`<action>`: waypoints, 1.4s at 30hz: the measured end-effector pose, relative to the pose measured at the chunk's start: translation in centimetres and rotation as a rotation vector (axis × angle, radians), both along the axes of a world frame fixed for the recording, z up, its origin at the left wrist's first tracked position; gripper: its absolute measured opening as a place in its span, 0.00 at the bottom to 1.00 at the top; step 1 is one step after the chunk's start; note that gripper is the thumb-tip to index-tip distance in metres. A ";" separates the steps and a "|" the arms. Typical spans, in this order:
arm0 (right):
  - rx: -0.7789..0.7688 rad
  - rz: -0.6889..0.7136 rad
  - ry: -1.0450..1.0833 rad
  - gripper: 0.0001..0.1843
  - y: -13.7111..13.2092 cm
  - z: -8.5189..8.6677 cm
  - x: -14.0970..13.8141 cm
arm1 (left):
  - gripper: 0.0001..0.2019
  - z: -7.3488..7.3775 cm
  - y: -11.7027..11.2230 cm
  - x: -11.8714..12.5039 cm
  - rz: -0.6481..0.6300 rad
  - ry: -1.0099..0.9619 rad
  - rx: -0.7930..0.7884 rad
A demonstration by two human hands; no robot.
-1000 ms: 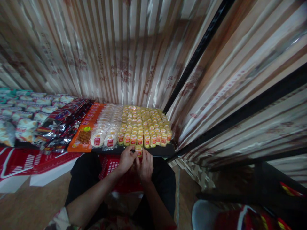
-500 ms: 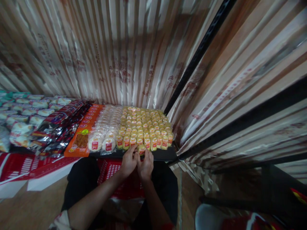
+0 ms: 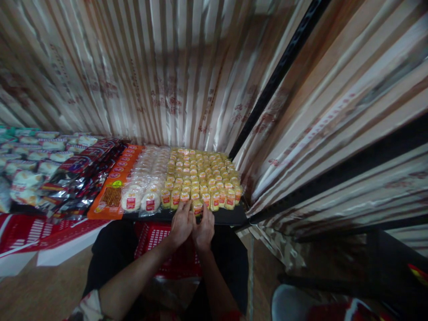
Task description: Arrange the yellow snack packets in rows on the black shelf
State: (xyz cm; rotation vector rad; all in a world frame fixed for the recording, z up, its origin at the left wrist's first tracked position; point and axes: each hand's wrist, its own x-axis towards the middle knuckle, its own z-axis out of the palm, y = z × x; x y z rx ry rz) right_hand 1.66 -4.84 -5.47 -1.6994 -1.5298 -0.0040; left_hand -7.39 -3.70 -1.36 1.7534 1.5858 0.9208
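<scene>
At the shelf's front edge, a small yellow wrapped snack packet (image 3: 197, 207) with a red label sits between the fingers of both my hands. My left hand (image 3: 181, 224) has its fingers bent against its left side. On the other side, my right hand (image 3: 203, 230) closes in with thumb and fingers. Several rows of matching yellow snack packets (image 3: 200, 171) stand just beyond, the front row upright with labels facing me. My fingers partly cover the lower front of that row.
Left of the yellow packets are white round wrapped snacks (image 3: 150, 201), an orange stick-snack bag (image 3: 112, 194), dark packets (image 3: 80, 165) and white packets (image 3: 26, 178). The black shelf edge (image 3: 229, 217) runs in front. Below is a red basket (image 3: 154, 238); behind, a striped curtain (image 3: 187, 80) and black post (image 3: 267, 93).
Both hands stay at the same packet at the shelf edge. My left fingers have shifted slightly upward, and the view has moved a little.
</scene>
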 end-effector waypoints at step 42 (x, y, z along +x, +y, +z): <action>-0.011 0.013 0.056 0.29 0.9 -1.0 -0.9 | 0.16 -2.6 -0.3 -1.8 -0.020 -0.067 0.092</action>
